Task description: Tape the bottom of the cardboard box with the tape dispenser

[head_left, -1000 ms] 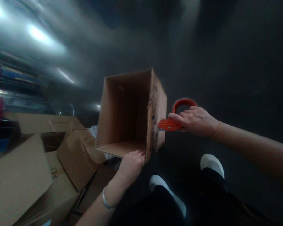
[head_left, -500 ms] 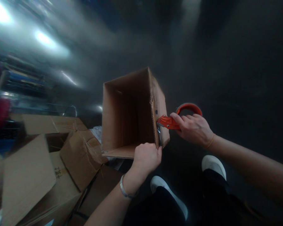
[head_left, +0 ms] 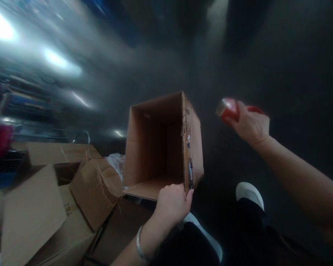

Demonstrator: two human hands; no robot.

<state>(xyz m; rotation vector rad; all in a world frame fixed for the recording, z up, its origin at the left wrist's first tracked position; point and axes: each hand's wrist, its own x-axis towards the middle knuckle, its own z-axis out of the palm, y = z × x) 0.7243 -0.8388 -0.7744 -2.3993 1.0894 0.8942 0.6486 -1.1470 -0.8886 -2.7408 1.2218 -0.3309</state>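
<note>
Box point(head_left: 166, 147) | left hand point(head_left: 173, 201) grip still closed on its corner | right hand point(head_left: 249, 125), clutching red tape dispenser point(head_left: 229, 108), pulled away

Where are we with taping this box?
Done, it seems: clear tape glints along the box edge. In hand: left hand grips the box's bottom corner, open side facing the camera; right hand holds the red tape dispenser apart from it. Left: more untaped boxes lie beside it.

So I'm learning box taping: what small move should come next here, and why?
Probably bring the right hand with the red tape dispenser back to the open box: it is apart from the box, whose lower corner the left hand grips.
</note>
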